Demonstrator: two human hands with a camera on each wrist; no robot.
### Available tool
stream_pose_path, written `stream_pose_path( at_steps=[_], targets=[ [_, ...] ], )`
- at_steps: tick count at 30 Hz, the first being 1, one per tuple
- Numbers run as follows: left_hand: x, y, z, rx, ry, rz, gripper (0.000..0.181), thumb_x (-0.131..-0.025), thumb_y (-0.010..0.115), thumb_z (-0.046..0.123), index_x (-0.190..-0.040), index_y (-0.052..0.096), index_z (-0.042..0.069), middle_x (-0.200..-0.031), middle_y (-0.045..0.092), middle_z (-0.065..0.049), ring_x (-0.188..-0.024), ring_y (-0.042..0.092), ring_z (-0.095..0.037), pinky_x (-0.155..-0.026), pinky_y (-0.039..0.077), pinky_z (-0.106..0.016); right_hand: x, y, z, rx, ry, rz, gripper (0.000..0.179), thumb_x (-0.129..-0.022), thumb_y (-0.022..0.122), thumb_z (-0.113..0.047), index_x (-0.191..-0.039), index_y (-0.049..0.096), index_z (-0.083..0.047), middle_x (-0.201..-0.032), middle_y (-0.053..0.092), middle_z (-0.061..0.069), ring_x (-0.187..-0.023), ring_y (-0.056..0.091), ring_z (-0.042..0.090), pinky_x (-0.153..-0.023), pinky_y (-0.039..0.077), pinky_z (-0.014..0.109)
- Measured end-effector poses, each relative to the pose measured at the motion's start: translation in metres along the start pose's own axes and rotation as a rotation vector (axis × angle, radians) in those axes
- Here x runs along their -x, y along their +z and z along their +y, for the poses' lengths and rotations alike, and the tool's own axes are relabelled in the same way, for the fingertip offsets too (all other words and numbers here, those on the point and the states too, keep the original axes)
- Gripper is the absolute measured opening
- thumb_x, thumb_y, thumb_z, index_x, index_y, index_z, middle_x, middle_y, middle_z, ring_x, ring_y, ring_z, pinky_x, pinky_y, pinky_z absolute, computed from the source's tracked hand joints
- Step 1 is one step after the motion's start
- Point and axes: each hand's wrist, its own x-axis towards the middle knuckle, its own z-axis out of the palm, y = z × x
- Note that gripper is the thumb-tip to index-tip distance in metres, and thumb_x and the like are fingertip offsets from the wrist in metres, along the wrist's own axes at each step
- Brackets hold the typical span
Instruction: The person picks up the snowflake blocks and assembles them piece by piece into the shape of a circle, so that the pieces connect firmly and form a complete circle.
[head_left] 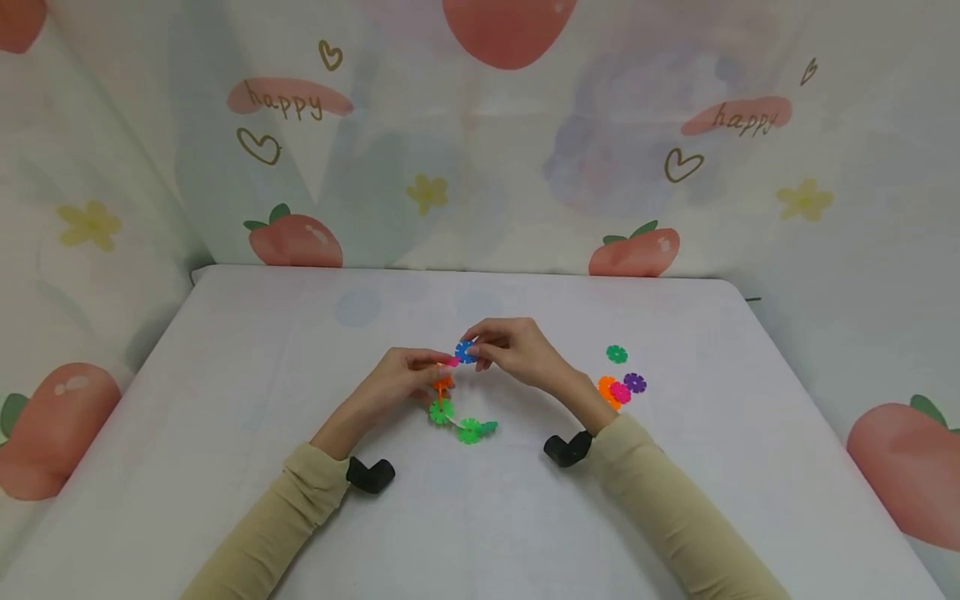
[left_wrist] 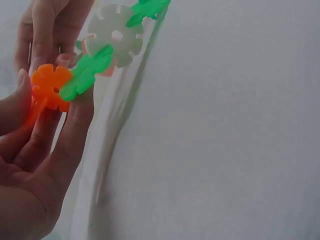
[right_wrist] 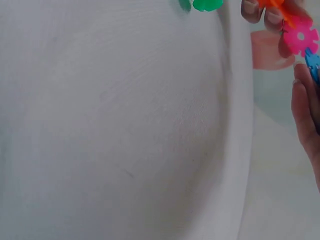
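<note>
A chain of notched plastic snowflake discs hangs from my left hand (head_left: 396, 377), whose thumb and fingers pinch it near an orange disc (left_wrist: 47, 80). From there a green disc (head_left: 441, 411), a whitish disc (left_wrist: 106, 36), another green disc (head_left: 470, 431) and a teal disc (head_left: 490, 427) trail toward the front. At the upper end, a pink disc (right_wrist: 299, 38) sticks out past the left fingers. My right hand (head_left: 523, 352) pinches a blue disc (head_left: 464, 352) between thumb and fingers. In the right wrist view, the blue disc's edge meets the pink disc's rim.
To the right on the white table (head_left: 300, 317) lie a loose green disc (head_left: 617, 354), a purple disc (head_left: 637, 382), an orange disc (head_left: 604, 387) and a pink disc (head_left: 620, 392). Black wrist-worn pieces sit below both sleeves. A printed cloth backdrop (head_left: 480, 167) stands behind.
</note>
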Motion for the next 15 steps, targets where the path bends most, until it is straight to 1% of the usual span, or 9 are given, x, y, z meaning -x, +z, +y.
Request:
stream_pose_path(
  at_steps=[4,8,10,11,15],
  targets=[
    [0.0007,0.0026,0.002,0.025,0.012,0.029,0.035,-0.102,0.065,0.015,-0.133,0.066,-0.002,-0.112,0.076,-0.018,-0.083,0.072,-0.015,-0.071,0.061,-0.028,-0.0031,0.0017,-0.0021,0.0,-0.006,0.013,0.016,-0.096,0.071,-0.006,-0.111,0.078,-0.006,-0.088,0.078,0.007,-0.076,0.074,0.034,-0.079,0.062,0.044],
    [0.0011,0.004,0.0041,0.02,0.019,0.061,0.035,-0.102,0.064,0.012,-0.133,0.065,-0.006,-0.114,0.075,-0.022,-0.08,0.073,-0.013,-0.069,0.06,-0.027,-0.0068,0.0046,-0.0053,0.058,-0.086,0.027,0.017,-0.094,0.073,-0.004,-0.11,0.079,-0.004,-0.091,0.079,0.008,-0.074,0.075,0.028,-0.074,0.062,0.034],
    [0.0011,0.0038,0.0056,0.014,0.016,0.067,0.035,-0.102,0.064,0.012,-0.132,0.065,-0.005,-0.114,0.075,-0.021,-0.08,0.072,-0.014,-0.069,0.061,-0.027,-0.0072,0.0059,-0.0068,0.078,-0.099,0.036,0.018,-0.094,0.074,-0.004,-0.111,0.079,-0.002,-0.093,0.08,0.01,-0.074,0.076,0.026,-0.072,0.061,0.028],
    [0.0005,0.0037,0.0061,0.018,0.01,0.065,0.035,-0.102,0.065,0.013,-0.132,0.065,-0.004,-0.114,0.075,-0.02,-0.081,0.072,-0.014,-0.07,0.061,-0.028,-0.0073,0.0064,-0.0069,0.083,-0.095,0.039,0.02,-0.094,0.074,-0.004,-0.113,0.078,-0.001,-0.094,0.08,0.011,-0.075,0.076,0.025,-0.073,0.061,0.027],
    [-0.0016,0.002,0.0079,0.053,-0.017,0.031,0.037,-0.101,0.067,0.016,-0.132,0.06,-0.003,-0.118,0.071,-0.02,-0.09,0.072,-0.018,-0.078,0.063,-0.034,-0.0042,0.0051,-0.0029,0.071,-0.019,0.03,0.029,-0.097,0.07,-0.008,-0.126,0.072,-0.003,-0.098,0.079,0.014,-0.08,0.076,0.029,-0.076,0.061,0.028]
  ],
)
